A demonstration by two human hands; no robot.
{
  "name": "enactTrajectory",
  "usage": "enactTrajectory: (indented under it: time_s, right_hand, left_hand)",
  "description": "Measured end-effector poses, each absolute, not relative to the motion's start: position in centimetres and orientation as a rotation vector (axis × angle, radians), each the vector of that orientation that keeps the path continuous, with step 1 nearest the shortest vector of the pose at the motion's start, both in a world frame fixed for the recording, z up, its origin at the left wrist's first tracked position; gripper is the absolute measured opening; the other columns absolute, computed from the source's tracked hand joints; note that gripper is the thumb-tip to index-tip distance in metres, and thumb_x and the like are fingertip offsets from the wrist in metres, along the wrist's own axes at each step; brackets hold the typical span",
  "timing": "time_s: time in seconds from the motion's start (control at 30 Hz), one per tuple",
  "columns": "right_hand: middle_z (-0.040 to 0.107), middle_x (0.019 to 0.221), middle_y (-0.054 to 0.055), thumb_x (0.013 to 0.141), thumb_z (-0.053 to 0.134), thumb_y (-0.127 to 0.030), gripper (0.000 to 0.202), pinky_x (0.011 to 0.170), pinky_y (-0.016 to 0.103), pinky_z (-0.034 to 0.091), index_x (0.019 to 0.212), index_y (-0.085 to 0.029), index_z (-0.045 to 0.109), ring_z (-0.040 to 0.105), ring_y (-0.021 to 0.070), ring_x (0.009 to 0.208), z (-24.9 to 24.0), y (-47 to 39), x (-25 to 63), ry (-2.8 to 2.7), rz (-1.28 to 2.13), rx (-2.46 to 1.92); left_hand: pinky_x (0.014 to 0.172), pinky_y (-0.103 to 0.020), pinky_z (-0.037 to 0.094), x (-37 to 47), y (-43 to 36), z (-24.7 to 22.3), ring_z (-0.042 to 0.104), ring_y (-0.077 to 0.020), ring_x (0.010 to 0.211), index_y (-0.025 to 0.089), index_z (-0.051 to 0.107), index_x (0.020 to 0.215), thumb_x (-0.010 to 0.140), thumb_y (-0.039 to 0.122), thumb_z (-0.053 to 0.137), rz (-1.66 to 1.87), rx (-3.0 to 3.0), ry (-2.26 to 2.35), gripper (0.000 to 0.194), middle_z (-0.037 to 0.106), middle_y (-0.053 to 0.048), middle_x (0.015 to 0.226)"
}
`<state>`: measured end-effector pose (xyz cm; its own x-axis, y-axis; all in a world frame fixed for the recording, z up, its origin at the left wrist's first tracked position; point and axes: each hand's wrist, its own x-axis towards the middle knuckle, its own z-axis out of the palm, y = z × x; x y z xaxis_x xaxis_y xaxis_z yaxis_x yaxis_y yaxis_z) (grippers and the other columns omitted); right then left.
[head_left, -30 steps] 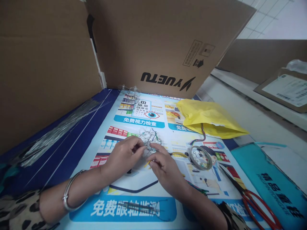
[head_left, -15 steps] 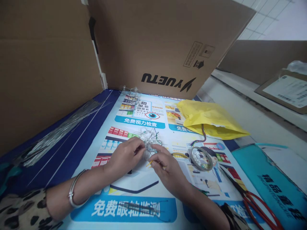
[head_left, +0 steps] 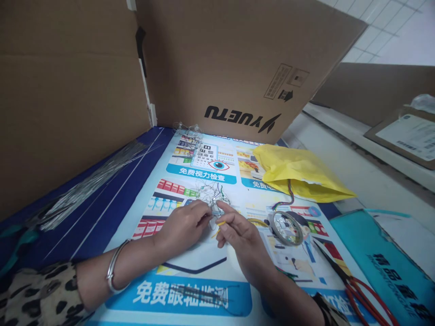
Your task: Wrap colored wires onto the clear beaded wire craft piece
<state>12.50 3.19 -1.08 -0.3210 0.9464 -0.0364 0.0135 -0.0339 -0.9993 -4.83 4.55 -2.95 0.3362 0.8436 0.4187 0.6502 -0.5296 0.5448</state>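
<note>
A loose tangle of thin silvery wire [head_left: 211, 194], with some green and dark strands in it, lies mid-table just beyond my fingertips. My left hand [head_left: 186, 225], a silver bangle on its wrist, is closed in a pinch at the near edge of this tangle; what it grips is hidden by the fingers. Opposite it, my right hand [head_left: 239, 235] pinches a short yellow strand [head_left: 216, 232] between thumb and fingers. To its right, a clear round ring [head_left: 287, 228] with small shiny bits inside rests on the printed sheet [head_left: 204, 253].
Red-handled scissors [head_left: 356, 287] and a teal packet [head_left: 384, 267] lie at right. A yellow pouch [head_left: 302, 174] has coloured threads [head_left: 287, 197] trailing out. Left are a wire bundle [head_left: 95, 185] and teal-handled scissors [head_left: 20, 244]. Cardboard walls [head_left: 217, 59] stand behind.
My right hand has shifted its fingers slightly around the yellow strand, now higher near the wire tangle. The left hand stays pinched there. The whole view has shifted a little.
</note>
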Motion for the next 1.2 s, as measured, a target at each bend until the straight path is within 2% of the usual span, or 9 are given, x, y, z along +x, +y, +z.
enactTrajectory:
  time_s: [0.13, 0.2, 0.37, 0.53, 0.63, 0.9, 1.0, 1.2]
  right_hand:
    - [0.06, 0.121, 0.01, 0.078, 0.063, -0.033, 0.015, 0.057, 0.028, 0.048, 0.08, -0.019, 0.063, 0.056, 0.0085, 0.057, -0.8, 3.2, 12.2, -1.163, 1.601, -0.986]
    - [0.056, 0.126, 0.01, 0.075, 0.066, -0.034, 0.017, 0.056, 0.027, 0.047, 0.079, -0.018, 0.063, 0.053, 0.0073, 0.055, -0.5, 3.2, 12.1, -1.093, 1.639, -0.98]
    - [0.062, 0.112, 0.006, 0.073, 0.068, -0.035, 0.017, 0.054, 0.025, 0.044, 0.077, -0.019, 0.062, 0.05, 0.008, 0.057, -0.2, 3.3, 12.4, -1.04, 1.667, -0.957]
    - [0.063, 0.085, 0.003, 0.078, 0.065, -0.029, 0.01, 0.054, 0.023, 0.04, 0.082, -0.02, 0.065, 0.049, 0.0097, 0.06, -0.8, 3.5, 12.8, -1.069, 1.689, -0.91]
    - [0.061, 0.077, 0.001, 0.08, 0.064, -0.027, 0.008, 0.056, 0.023, 0.04, 0.083, -0.02, 0.065, 0.05, 0.0101, 0.061, -1.0, 3.7, 13.1, -1.072, 1.694, -0.889]
    - [0.062, 0.084, 0.002, 0.078, 0.065, -0.026, 0.007, 0.055, 0.022, 0.042, 0.08, -0.019, 0.066, 0.054, 0.0106, 0.066, -1.2, 4.1, 13.7, -0.943, 1.802, -0.803]
    - [0.063, 0.085, 0.003, 0.077, 0.066, -0.025, 0.007, 0.052, 0.021, 0.042, 0.077, -0.018, 0.065, 0.054, 0.0097, 0.062, -1.4, 4.4, 13.9, -0.85, 1.86, -0.76]
    - [0.065, 0.081, 0.003, 0.075, 0.067, -0.023, 0.008, 0.048, 0.02, 0.041, 0.075, -0.016, 0.064, 0.053, 0.0077, 0.053, -1.7, 4.6, 14.0, -0.756, 1.895, -0.769]
  left_hand:
    - [0.06, -0.026, 0.047, -4.6, 4.4, -3.0, 0.058, -0.0145, 0.069, 0.018, 0.055, 0.078, 0.081, 0.008, 0.046, 1.001, 2.376, 1.303, 0.013, 0.062, -0.002, 0.075]
    - [0.058, -0.026, 0.047, -4.6, 4.4, -2.9, 0.058, -0.0146, 0.067, 0.018, 0.055, 0.077, 0.081, 0.009, 0.046, 0.992, 2.4, 1.31, 0.013, 0.062, -0.002, 0.074]
    - [0.058, -0.026, 0.048, -4.5, 4.2, -2.9, 0.059, -0.015, 0.067, 0.017, 0.055, 0.078, 0.082, 0.01, 0.046, 0.984, 2.444, 1.299, 0.013, 0.063, -0.003, 0.074]
    - [0.059, -0.027, 0.049, -4.6, 4.4, -3.1, 0.06, -0.0152, 0.068, 0.018, 0.055, 0.079, 0.083, 0.012, 0.047, 0.973, 2.464, 1.326, 0.011, 0.063, -0.003, 0.075]
    - [0.061, -0.027, 0.049, -4.7, 4.5, -3.2, 0.061, -0.0154, 0.07, 0.018, 0.055, 0.081, 0.082, 0.01, 0.046, 1.016, 2.444, 1.321, 0.012, 0.063, -0.003, 0.077]
    - [0.054, -0.025, 0.045, -4.6, 4.1, -2.5, 0.06, -0.0136, 0.059, 0.019, 0.052, 0.084, 0.083, 0.016, 0.047, 0.913, 2.273, 1.479, 0.006, 0.065, 0.0, 0.072]
    - [0.054, -0.025, 0.044, -4.5, 4.1, -2.6, 0.059, -0.0135, 0.06, 0.02, 0.05, 0.086, 0.083, 0.021, 0.049, 0.889, 2.236, 1.509, 0.003, 0.064, 0.001, 0.072]
    - [0.051, -0.024, 0.041, -4.6, 4.2, -3.0, 0.057, -0.0122, 0.056, 0.02, 0.049, 0.089, 0.08, 0.024, 0.054, 0.883, 2.226, 1.545, 0.011, 0.063, 0.001, 0.073]
